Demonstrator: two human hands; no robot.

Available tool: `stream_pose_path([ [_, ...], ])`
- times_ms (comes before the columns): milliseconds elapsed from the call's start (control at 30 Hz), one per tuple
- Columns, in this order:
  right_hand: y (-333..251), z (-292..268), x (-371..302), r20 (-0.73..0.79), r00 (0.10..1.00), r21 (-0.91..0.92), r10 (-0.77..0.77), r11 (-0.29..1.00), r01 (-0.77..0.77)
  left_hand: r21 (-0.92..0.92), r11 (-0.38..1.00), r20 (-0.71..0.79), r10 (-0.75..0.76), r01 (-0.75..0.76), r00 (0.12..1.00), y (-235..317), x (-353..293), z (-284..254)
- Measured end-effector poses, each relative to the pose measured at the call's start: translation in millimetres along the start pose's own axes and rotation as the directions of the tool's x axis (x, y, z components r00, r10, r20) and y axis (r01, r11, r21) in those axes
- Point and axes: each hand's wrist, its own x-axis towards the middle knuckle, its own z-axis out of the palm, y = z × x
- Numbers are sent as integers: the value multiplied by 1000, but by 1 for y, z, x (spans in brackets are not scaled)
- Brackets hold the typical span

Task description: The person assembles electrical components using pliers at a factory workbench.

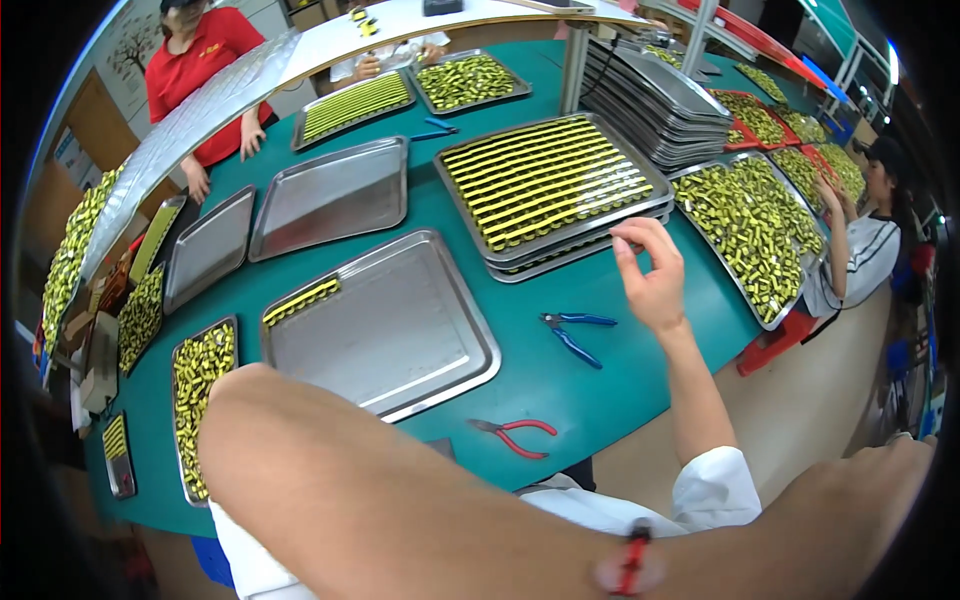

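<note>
My right hand [655, 272] is raised beside the near right corner of a stack of metal trays [535, 262]. Its fingers curl toward the thumb, and I cannot make out anything between them. The stack's top tray carries neat rows of small yellow-and-black parts [545, 180]. My left forearm crosses close in front, a red band [632, 562] at its wrist. My left hand [875, 485] is blurred at the lower right, its fingers mostly hidden. Beyond that forearm lies a metal tray [400, 330] with a short double row of parts [300, 302] in its far left corner.
Blue-handled cutters [580, 335] and red-handled pliers [515, 435] lie on the green table [640, 370]. Trays of loose parts stand left [200, 400] and right [745, 230]. Bare trays [335, 195] lean behind. A person in red [215, 60] stands across; another sits right [860, 240].
</note>
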Motion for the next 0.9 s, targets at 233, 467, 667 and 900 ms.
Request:
stream_pose_path([
  [233, -11, 9, -11, 22, 999, 52, -23, 998, 22, 96, 994, -26, -58, 60, 998, -3, -9, 4],
  [467, -9, -2, -16, -104, 994, 125, -45, 990, 58, 174, 982, 9, -72, 69, 997, -5, -1, 20],
  [667, -4, -20, -17, -140, 990, 136, -10, 990, 29, 245, 968, 51, -78, 63, 996, -11, 9, 32],
  [900, 2, -23, -15, -216, 976, 206, 3, 978, 43, 365, 929, 40, -80, 60, 996, -15, 20, 31],
])
